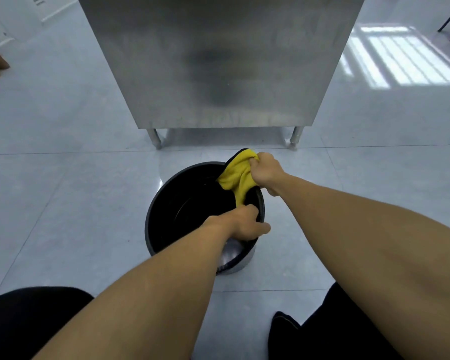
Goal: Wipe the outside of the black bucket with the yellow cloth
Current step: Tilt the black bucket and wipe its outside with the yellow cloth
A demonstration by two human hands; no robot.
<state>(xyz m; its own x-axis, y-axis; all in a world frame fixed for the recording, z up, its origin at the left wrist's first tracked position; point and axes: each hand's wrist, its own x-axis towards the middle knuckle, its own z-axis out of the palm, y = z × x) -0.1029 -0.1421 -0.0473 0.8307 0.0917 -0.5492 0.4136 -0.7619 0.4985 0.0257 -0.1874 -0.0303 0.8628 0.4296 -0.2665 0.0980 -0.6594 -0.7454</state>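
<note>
Standing on the pale floor [62, 203] near a steel cabinet [218, 61], the black bucket [156, 224] is steadied by the left hand [240, 224] gripping its right rim. Right hand [266, 174] clutches the yellow cloth [238, 178] bunched over the far rim; spread it flat and press around the outer wall.

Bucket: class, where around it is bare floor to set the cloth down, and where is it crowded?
Bare floor lies left of the bucket, and more right of it, before the cabinet. It is crowded at the bucket's right rim, where the left hand and right hand hold the cloth.
</note>
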